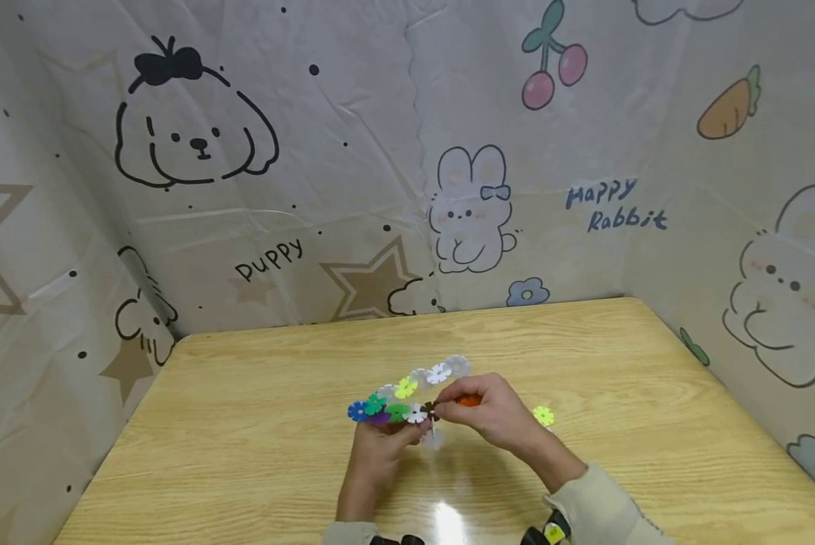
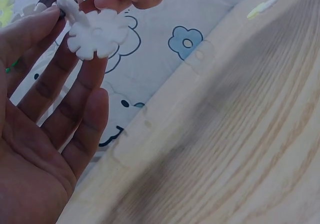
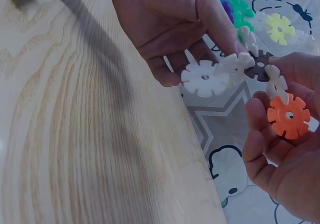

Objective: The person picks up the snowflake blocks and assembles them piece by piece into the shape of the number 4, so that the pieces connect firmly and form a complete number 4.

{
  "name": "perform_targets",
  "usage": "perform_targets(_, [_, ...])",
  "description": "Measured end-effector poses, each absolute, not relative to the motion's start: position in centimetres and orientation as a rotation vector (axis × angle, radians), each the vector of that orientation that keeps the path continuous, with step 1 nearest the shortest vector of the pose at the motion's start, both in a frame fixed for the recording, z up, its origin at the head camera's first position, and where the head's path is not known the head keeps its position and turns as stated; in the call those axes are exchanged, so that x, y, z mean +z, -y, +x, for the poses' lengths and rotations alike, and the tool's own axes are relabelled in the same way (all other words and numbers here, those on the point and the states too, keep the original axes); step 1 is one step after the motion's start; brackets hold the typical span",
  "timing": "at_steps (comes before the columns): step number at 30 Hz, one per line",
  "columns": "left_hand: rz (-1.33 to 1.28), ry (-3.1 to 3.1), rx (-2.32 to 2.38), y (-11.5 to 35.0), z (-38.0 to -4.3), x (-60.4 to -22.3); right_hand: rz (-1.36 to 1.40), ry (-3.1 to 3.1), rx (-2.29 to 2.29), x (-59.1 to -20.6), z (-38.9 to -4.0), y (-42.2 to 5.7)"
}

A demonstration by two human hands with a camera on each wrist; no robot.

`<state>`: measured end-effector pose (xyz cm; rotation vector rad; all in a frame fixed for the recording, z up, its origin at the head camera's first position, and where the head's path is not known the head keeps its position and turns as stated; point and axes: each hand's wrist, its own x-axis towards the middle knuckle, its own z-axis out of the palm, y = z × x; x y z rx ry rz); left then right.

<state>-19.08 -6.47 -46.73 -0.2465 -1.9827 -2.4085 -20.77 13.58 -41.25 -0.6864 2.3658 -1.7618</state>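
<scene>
Over the table, both hands hold a joined chain of notched plastic snowflake discs. My left hand (image 1: 380,454) grips it from below, thumb against the white discs beside the dark brown disc (image 3: 258,66); its other fingers spread under a white disc (image 2: 98,36). From the right, my right hand (image 1: 496,412) pinches the chain by the brown disc. A white disc (image 3: 276,83) and an orange disc (image 3: 289,116) sit at its fingers. Blue (image 1: 358,411), green (image 1: 396,412), yellow (image 1: 405,387) and clear discs (image 1: 457,366) make up the far part of the chain.
A yellow disc (image 1: 543,415) lies on the wooden table (image 1: 257,454), right of the hands, with a white one partly showing by it. Printed cloth (image 1: 353,151) hangs behind the table and at both sides.
</scene>
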Motion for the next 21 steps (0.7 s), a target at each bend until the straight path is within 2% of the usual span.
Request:
perform_targets(10, [-0.305,1.969,-2.421,6.8,-19.1,-47.4,-0.762,-2.477,-1.623,-40.8,-20.5,-14.6])
perform_targets(21, [-0.236,2.045,-2.388,7.3,-18.8,-47.2,-0.559,-2.687,-1.535,-40.6,-20.8,-18.5])
